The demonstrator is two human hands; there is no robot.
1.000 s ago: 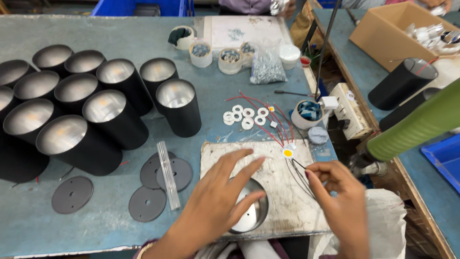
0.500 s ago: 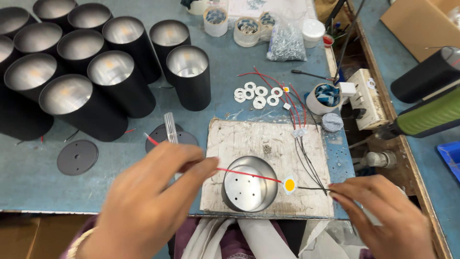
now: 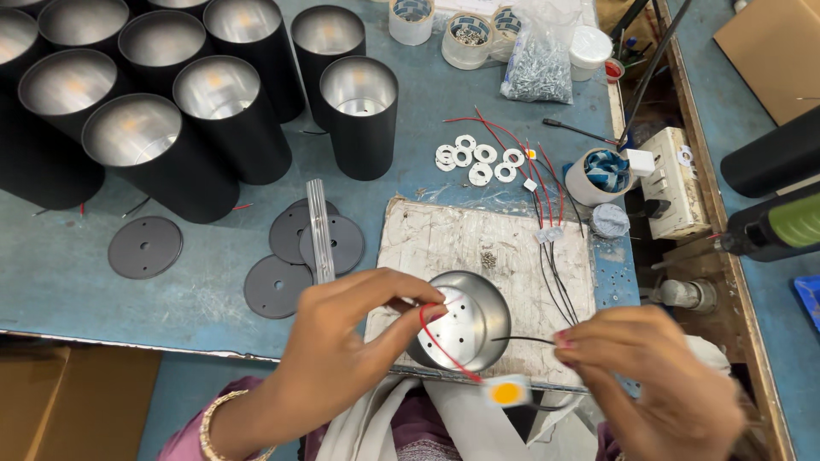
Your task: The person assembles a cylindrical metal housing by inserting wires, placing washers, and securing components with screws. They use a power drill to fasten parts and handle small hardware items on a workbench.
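Note:
My left hand (image 3: 350, 337) pinches a red wire (image 3: 440, 337) at the rim of a shiny metal cup (image 3: 465, 329) that lies on a stained white board (image 3: 478, 243). The red wire runs down to a small white chip with a yellow disc (image 3: 506, 393), which hangs off the table's front edge. My right hand (image 3: 658, 380) pinches a thin black wire (image 3: 525, 340) that comes out of the cup's right side.
Several tall black cylinder housings (image 3: 205, 111) stand at the back left. Black discs (image 3: 295, 248) and a clear strip (image 3: 320, 230) lie left of the board. White rings (image 3: 478, 158), more wired chips (image 3: 547, 230), tape rolls (image 3: 410, 19), a screw bag (image 3: 538, 64) and a socket block (image 3: 670, 183) sit behind and right.
The left hand came in from the left and took the red wire at the cup's rim. The chip dropped past the board's front edge. The right hand rose slightly with the black wire.

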